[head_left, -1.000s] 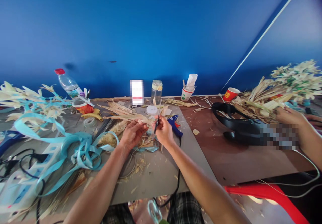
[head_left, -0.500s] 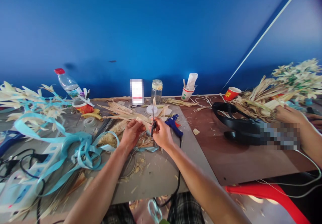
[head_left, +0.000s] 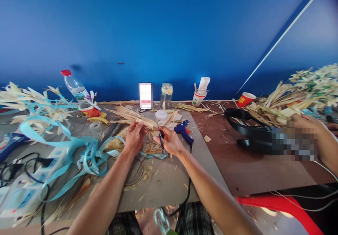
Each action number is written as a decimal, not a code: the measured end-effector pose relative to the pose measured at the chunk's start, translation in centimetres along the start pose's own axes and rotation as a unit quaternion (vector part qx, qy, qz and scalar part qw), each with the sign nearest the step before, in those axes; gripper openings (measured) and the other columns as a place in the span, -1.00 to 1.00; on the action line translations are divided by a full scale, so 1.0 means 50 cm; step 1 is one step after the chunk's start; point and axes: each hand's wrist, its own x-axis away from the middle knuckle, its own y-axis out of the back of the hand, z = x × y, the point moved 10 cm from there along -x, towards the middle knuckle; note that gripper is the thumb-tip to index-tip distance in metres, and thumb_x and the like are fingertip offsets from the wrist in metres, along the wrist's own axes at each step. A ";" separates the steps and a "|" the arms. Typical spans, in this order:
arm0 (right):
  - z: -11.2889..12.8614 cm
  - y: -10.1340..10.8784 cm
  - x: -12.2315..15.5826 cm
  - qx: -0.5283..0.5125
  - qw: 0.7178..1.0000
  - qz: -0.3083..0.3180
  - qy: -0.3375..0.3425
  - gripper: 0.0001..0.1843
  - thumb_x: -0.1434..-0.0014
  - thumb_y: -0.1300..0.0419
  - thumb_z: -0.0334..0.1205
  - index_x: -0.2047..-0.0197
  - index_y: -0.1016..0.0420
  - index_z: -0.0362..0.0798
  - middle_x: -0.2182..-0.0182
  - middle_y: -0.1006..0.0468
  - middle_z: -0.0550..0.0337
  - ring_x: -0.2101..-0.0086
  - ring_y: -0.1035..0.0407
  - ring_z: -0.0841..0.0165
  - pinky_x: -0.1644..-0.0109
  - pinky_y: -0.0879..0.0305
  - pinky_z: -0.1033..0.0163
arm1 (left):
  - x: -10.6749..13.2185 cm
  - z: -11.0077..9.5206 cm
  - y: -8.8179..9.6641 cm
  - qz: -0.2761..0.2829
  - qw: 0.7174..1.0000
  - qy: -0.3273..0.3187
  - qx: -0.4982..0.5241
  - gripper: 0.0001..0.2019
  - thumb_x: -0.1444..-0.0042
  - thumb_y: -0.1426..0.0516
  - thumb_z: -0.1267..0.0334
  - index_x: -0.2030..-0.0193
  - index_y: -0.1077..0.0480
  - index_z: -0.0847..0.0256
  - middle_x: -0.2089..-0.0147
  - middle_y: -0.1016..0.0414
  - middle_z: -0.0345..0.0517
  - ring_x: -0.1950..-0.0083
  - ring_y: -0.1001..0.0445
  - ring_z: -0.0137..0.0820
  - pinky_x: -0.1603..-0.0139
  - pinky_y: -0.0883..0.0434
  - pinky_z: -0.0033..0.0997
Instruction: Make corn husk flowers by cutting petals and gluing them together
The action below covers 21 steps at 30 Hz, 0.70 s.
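Note:
My left hand point(head_left: 135, 136) pinches a pale strip of corn husk point(head_left: 148, 123) between thumb and fingers. Its free end points right, towards the scissors. My right hand point(head_left: 171, 140) has its fingers in the handles of dark scissors point(head_left: 160, 138), whose blades stand upright beside the husk; whether they touch it I cannot tell. Under and behind my hands lie loose dried husks point(head_left: 124, 111) and trimmed scraps. A blue glue gun point(head_left: 184, 131) rests just right of my right hand, and a white round lid point(head_left: 161, 115) lies behind it.
Light-blue ribbon point(head_left: 87, 150) and a white power strip point(head_left: 26, 192) spread over the left side. A tipped bottle point(head_left: 74, 87), a glass jar point(head_left: 166, 96) and paper cups point(head_left: 198, 98) stand along the wall. At right are a black headset-like strap point(head_left: 243, 122) and another person's hand point(head_left: 307, 124) at husks.
The scissors have tilted and their blades have dropped lower, closer to the husk. My left hand has turned the husk strip slightly. The whole view has shifted a little.

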 end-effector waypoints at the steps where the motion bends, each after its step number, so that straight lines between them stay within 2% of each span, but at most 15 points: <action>1: 0.001 -0.004 0.001 0.017 1.000 0.014 -0.004 -0.64 0.00 -0.22 -0.05 0.16 -0.48 -0.07 0.53 -0.40 0.31 0.53 -0.21 0.48 0.46 -0.09 0.39 | -0.001 -0.001 0.001 -0.001 1.000 -0.002 -0.002 -0.70 0.18 -0.33 0.18 0.45 -0.29 0.22 0.51 -0.41 -0.33 0.58 -0.30 -0.61 0.47 -0.31 -0.56; 4: 0.006 -0.012 0.001 0.074 0.996 0.043 -0.002 -0.64 -0.02 -0.22 -0.02 0.15 -0.47 -0.06 0.52 -0.41 0.30 0.52 -0.23 0.47 0.44 -0.07 0.39 | -0.004 -0.003 0.005 -0.003 1.000 -0.011 -0.005 -0.68 0.19 -0.33 0.16 0.45 -0.27 0.21 0.54 -0.40 -0.35 0.59 -0.30 -0.61 0.46 -0.31 -0.55; 10: 0.020 -0.019 0.002 0.141 0.988 0.058 0.026 -0.76 -0.04 -0.23 -0.08 0.25 -0.47 -0.02 0.52 -0.44 0.29 0.52 -0.27 0.45 0.42 -0.06 0.39 | -0.007 -0.004 0.010 -0.008 1.000 -0.027 -0.013 -0.69 0.17 -0.32 0.17 0.46 -0.25 0.21 0.57 -0.38 -0.37 0.60 -0.29 -0.62 0.46 -0.29 -0.55; 21: 0.031 -0.021 0.004 0.163 0.984 0.061 0.041 -0.81 -0.04 -0.22 -0.09 0.32 -0.45 -0.02 0.52 -0.45 0.27 0.52 -0.28 0.44 0.41 -0.07 0.39 | -0.003 -0.004 0.007 -0.010 0.999 -0.032 -0.030 -0.70 0.16 -0.32 0.16 0.47 -0.27 0.22 0.57 -0.40 -0.35 0.61 -0.29 -0.61 0.47 -0.29 -0.55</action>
